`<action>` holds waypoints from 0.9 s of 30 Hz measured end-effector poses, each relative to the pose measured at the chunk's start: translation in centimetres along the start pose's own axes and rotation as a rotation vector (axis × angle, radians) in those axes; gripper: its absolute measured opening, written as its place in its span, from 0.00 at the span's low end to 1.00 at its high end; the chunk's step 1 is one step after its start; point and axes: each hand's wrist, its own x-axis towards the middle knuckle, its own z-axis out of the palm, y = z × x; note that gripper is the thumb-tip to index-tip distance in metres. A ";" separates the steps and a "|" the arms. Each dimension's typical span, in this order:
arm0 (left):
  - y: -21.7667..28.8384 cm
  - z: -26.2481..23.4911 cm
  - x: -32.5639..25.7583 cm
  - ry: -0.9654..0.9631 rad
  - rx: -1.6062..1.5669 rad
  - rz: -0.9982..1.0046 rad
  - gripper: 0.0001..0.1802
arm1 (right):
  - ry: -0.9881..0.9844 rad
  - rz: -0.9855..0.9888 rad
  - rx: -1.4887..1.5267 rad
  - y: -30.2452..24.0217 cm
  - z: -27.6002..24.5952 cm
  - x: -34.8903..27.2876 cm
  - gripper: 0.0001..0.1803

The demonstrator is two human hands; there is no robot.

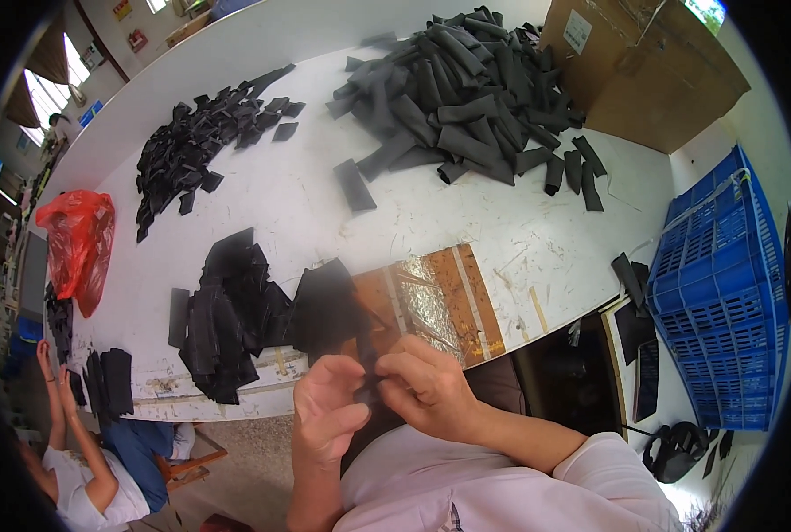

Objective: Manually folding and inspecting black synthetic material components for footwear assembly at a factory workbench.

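Just in front of my body, both hands pinch a narrow black strip (368, 353) that is smeared by motion. My left hand (326, 410) has its fingers curled and its thumb bent toward the strip. From the other side, the closed fingers of my right hand (431, 388) meet it. Beyond them, a stack of black flat pieces (329, 309) lies partly over a brown board covered with clear tape (471, 306). Left of that stack is a loose heap of black flat pieces (225, 315).
A large pile of dark grey tubes (466, 97) lies at the back, beside a cardboard box (643, 71). Small black pieces (200, 137) are heaped at back left, near a red plastic bag (81, 239). Blue crates (723, 293) stand right. Another person (94, 470) sits at lower left.
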 end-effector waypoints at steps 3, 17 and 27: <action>-0.7 -0.2 0.0 0.102 0.224 0.070 0.16 | -0.149 0.224 0.273 0.5 0.0 0.0 0.07; -1.0 -0.9 -0.3 0.103 0.153 0.155 0.11 | -0.276 0.720 1.255 2.4 1.2 -1.0 0.09; -1.9 1.3 -0.2 0.098 0.788 0.532 0.16 | -0.182 0.159 0.698 0.7 -1.8 2.6 0.09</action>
